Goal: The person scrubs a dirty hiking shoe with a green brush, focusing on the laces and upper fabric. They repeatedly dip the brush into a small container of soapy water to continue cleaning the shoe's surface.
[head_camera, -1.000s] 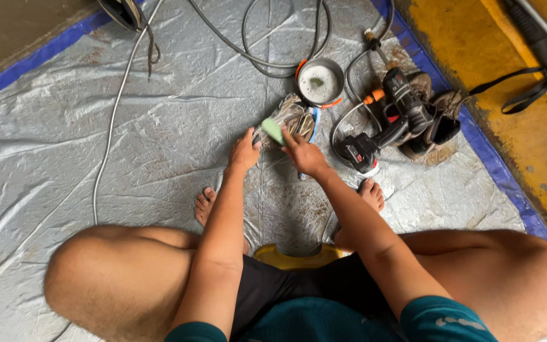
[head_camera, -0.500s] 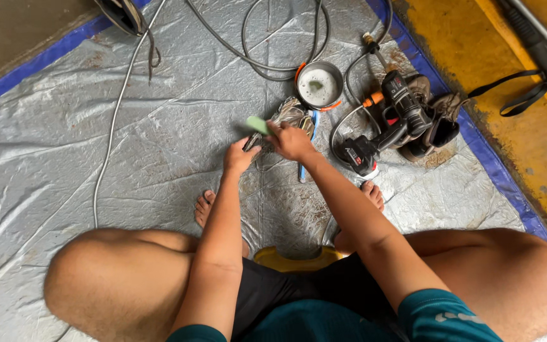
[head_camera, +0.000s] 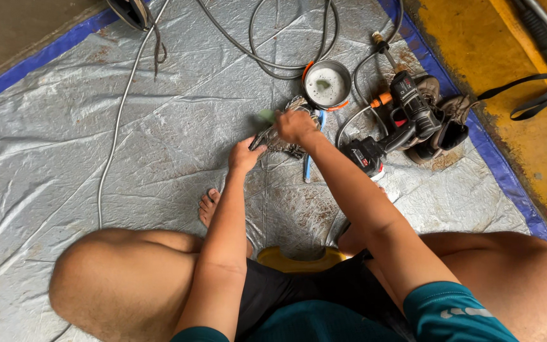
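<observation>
Silver tarp (head_camera: 128, 145) with a blue edge strip covers the floor, crinkled and spotted with rusty stains, and a yellow-painted strip (head_camera: 476, 63) runs along the right side. Dead centre on it sits a grimy metal part (head_camera: 283, 136), dark and greasy looking, hard to say exactly what it is. Left hand (head_camera: 245, 155) is pinching the near-left end of that part, fingers closed on it. Right hand (head_camera: 295, 125) is on top of it, curled shut around a small pale green scrubbing pad (head_camera: 266, 114) that pokes out to the left and looks blurred. So both hands are close together, meeting on the same piece. Just right of the part lies a blue-handled tool (head_camera: 311, 158), touching or almost touching it, can't really tell. Further back there's a small round metal pan (head_camera: 327, 85) with an orange handle, holding pale cloudy liquid with a greenish bit floating in it. Right of that, a black cordless drill (head_camera: 406, 114) lies against a pair of worn shoes (head_camera: 444, 117). Grey cables (head_camera: 273, 57) loop across the top of the tarp.
</observation>
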